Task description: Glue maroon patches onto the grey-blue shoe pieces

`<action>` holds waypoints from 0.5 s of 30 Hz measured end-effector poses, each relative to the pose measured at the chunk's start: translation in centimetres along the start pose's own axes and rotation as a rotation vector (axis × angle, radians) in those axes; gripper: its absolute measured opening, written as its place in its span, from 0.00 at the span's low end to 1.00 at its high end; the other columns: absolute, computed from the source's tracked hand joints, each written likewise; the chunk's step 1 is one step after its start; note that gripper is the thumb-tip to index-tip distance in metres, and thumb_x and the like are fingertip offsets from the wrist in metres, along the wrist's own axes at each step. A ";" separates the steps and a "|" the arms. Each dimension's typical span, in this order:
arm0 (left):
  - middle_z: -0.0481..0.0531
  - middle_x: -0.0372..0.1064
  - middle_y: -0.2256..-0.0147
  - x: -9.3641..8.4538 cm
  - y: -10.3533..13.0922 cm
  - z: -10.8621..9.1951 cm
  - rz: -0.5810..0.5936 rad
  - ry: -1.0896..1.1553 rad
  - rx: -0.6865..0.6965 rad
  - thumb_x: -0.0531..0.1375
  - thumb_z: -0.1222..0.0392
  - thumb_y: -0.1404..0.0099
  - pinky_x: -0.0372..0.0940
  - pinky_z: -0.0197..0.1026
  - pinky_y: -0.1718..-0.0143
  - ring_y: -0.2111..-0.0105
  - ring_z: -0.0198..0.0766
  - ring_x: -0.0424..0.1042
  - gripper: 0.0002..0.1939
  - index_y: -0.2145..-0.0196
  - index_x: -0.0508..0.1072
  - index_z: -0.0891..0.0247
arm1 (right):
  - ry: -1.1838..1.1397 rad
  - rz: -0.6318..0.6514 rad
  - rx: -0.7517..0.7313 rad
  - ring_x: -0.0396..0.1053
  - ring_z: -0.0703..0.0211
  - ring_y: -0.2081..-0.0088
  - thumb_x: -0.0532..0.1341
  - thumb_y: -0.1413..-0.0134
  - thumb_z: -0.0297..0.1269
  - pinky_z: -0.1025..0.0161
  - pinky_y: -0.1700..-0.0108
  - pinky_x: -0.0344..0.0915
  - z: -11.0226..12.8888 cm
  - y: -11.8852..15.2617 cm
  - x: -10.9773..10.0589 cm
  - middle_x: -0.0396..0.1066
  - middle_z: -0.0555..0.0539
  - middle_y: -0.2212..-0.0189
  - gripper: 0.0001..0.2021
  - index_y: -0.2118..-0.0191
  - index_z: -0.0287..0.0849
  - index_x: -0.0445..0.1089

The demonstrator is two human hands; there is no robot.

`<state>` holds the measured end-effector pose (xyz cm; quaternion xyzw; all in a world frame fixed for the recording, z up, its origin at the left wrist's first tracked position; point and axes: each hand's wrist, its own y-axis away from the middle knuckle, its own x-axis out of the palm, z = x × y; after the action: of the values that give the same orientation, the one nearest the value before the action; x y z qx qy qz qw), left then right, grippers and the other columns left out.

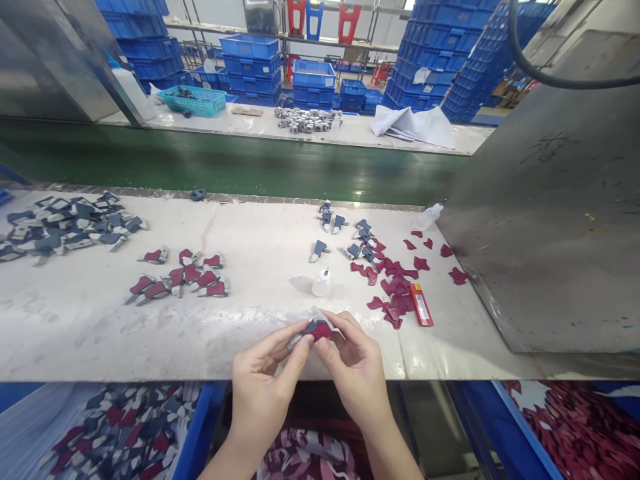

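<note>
Between both hands, over the near part of the bench, is a small grey and dark blue plastic part with a dark red panel (321, 330) on its face. My left hand (270, 363) pinches its left end with thumb and fingers. On the other end, my right hand (353, 360) grips with its thumb against the red panel. Just beyond them stands a small clear bottle with a thin tip (323, 283). To the right lie loose dark red panels (397, 293), with several blue and grey parts (364, 233) behind. Red-faced parts (190, 273) lie to the left.
A heap of blue and grey parts (75, 223) covers the far left. A red box (421, 305) lies by the panels. A metal housing (550, 200) bounds the right. Below the bench edge are a bin of parts (200, 433) and a bin of red panels (525, 433).
</note>
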<state>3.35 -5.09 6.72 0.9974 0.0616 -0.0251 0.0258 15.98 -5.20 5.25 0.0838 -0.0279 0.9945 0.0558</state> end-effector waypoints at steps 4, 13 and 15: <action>0.51 0.81 0.61 0.4 0.3 0.6 -0.027 -0.152 0.154 0.66 0.60 0.40 0.77 0.38 0.59 0.62 0.44 0.81 0.11 0.58 0.82 0.57 | -0.031 -0.072 0.074 0.72 0.57 0.59 0.64 0.42 0.41 0.63 0.55 0.69 0.1 -0.2 0.4 0.72 0.47 0.63 0.09 0.58 0.44 0.75; 0.50 0.79 0.56 -0.8 -0.9 1.9 0.093 -0.338 0.413 0.64 0.65 0.38 0.72 0.45 0.47 0.51 0.49 0.76 0.16 0.53 0.79 0.55 | -0.120 -0.008 0.211 0.73 0.57 0.64 0.68 0.47 0.46 0.62 0.59 0.70 -0.3 -0.9 -0.4 0.76 0.47 0.67 0.13 0.60 0.43 0.76; 0.49 0.80 0.56 -1.3 -1.2 1.6 0.109 -0.340 0.391 0.63 0.65 0.37 0.71 0.44 0.47 0.49 0.49 0.75 0.15 0.53 0.80 0.54 | -0.064 -0.021 0.180 0.72 0.58 0.66 0.71 0.51 0.46 0.61 0.61 0.71 -0.5 -0.8 -0.8 0.74 0.48 0.67 0.16 0.58 0.44 0.76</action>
<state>1.86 -4.10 5.16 0.9667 -0.0033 -0.2025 -0.1562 16.74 -4.47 4.71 0.1204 0.0609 0.9892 0.0578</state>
